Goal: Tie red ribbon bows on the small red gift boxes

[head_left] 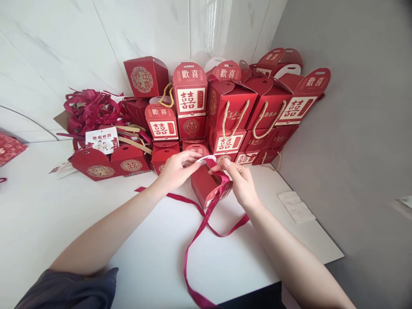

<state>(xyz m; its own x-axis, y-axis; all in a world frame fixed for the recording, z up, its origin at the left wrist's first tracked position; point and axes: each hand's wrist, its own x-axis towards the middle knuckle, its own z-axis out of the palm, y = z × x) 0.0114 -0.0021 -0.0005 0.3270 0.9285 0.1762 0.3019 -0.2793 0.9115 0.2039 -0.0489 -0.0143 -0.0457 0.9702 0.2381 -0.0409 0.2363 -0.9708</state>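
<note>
In the head view a small red gift box (202,185) stands on the white table between my hands. My left hand (176,171) pinches the box's raised top flap, whose pale inner side shows. A long dark-red ribbon (189,251) runs over the box's top, where my right hand (240,181) is closed on it with thumb and index finger. One length of that ribbon trails down past the table's near edge. Its other stretches lie loosely on the table around the box. Exactly how the ribbon passes at the flap is partly hidden by my fingers.
Stacked red gift boxes (189,101), some with gold rope handles (236,122), line the wall behind. On the left, an open red box (96,169) sits below a heap of ribbons (90,109) and a printed card (102,140). Folded tissue (295,207) lies at right.
</note>
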